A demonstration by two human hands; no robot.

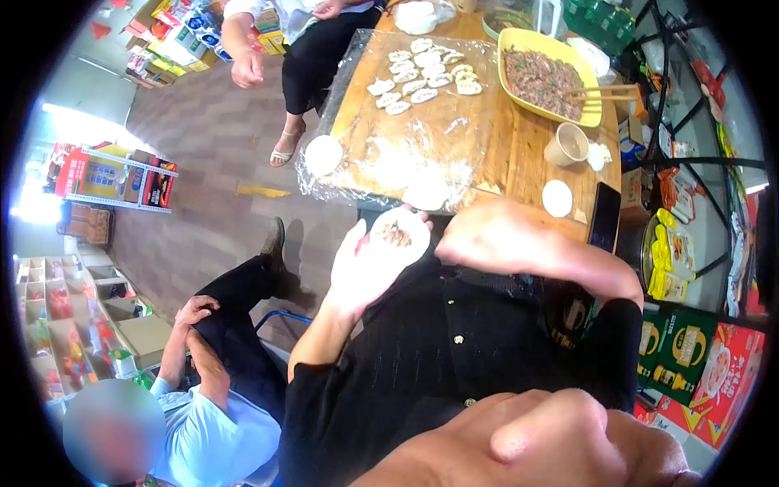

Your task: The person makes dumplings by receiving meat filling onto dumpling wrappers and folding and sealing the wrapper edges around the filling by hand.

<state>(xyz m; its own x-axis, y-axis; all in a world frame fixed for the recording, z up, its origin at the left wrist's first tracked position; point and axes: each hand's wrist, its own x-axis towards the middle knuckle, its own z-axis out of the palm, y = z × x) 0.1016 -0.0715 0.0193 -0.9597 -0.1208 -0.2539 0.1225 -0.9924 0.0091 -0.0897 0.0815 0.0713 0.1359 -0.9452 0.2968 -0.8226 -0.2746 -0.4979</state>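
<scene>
My left hand (369,264) is turned palm up and carries a round dumpling wrapper (416,234) with a small heap of meat filling (395,235) on it. Close to its right is my right hand (479,237), blurred by motion, so its fingers and anything in them cannot be made out. Beyond the hands, on the plastic-covered table, lie several folded dumplings (422,73). A yellow bowl (510,40) of minced meat filling stands at the table's far right, with chopsticks (613,93) resting in it. Loose wrappers lie on the near edge, one white round wrapper (557,198) at the right.
A paper cup (566,146) and a black phone (604,215) are at the table's right side. One person in light blue (215,434) sits at my left. Another person's hand (247,69) shows beyond the table's left edge. Crowded shelves (714,162) line the right.
</scene>
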